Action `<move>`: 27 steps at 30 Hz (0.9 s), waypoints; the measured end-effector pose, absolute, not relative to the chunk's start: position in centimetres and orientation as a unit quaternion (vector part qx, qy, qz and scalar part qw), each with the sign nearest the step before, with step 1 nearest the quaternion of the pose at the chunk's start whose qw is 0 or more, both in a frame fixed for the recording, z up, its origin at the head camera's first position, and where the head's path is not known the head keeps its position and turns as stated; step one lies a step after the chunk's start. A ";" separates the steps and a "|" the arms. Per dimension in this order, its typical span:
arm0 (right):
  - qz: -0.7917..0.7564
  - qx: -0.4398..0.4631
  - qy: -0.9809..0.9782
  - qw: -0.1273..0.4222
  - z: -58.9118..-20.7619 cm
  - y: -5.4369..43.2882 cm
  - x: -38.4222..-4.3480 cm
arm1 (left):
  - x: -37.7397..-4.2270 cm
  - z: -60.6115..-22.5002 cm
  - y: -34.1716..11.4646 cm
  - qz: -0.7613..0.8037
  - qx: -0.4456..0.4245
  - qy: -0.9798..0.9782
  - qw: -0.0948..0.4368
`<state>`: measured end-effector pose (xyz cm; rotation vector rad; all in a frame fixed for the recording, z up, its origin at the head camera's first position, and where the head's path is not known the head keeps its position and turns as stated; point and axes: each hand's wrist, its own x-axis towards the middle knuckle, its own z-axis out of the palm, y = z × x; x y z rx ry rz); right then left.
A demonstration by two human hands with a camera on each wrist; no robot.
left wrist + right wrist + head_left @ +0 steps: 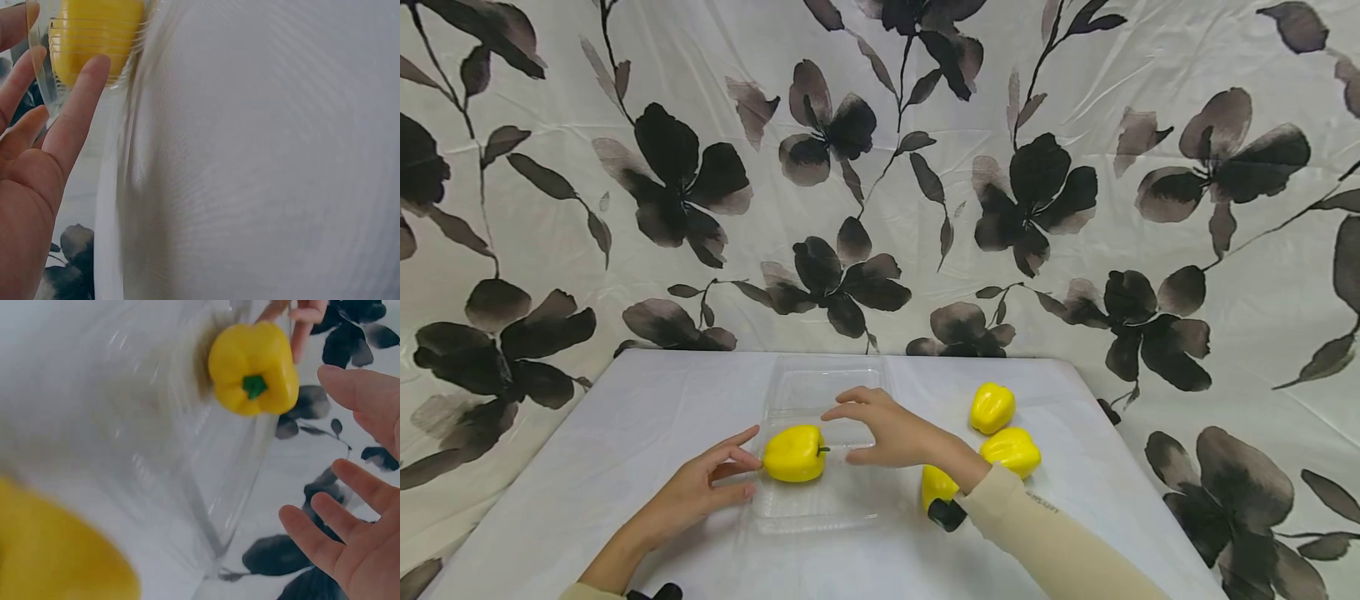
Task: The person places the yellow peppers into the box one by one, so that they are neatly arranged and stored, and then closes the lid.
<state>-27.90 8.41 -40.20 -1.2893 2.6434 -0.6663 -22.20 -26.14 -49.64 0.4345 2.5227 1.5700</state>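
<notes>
A yellow bell pepper with a green stem lies on its side in the left part of a clear plastic container, whose lid is folded back behind it. My left hand is at the container's left side, fingers extended; in the left wrist view the thumb touches or nearly touches the ribbed wall in front of the pepper. Above the container's right part hovers my right hand, its fingers spread and apart from the pepper. Nothing is between the right fingers in the right wrist view.
Right of the container, several more yellow peppers lie on the white-covered table: one at the back, another before it, and a third partly hidden by the right forearm. A flower-patterned cloth hangs behind the table.
</notes>
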 end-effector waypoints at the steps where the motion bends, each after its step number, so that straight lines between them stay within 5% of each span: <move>1: -0.221 -0.428 0.874 0.062 -40.0 9.1 -27.9 | -22.2 -49.6 -26.1 0.521 0.143 0.838 0.069; 13: -0.227 -0.364 0.902 0.051 -39.1 15.2 -26.4 | -22.1 -49.3 -26.1 0.520 0.138 0.840 0.073; 27: -0.259 -0.256 0.931 0.003 -42.7 18.5 -24.0 | -22.2 -49.4 -26.0 0.519 0.132 0.842 0.073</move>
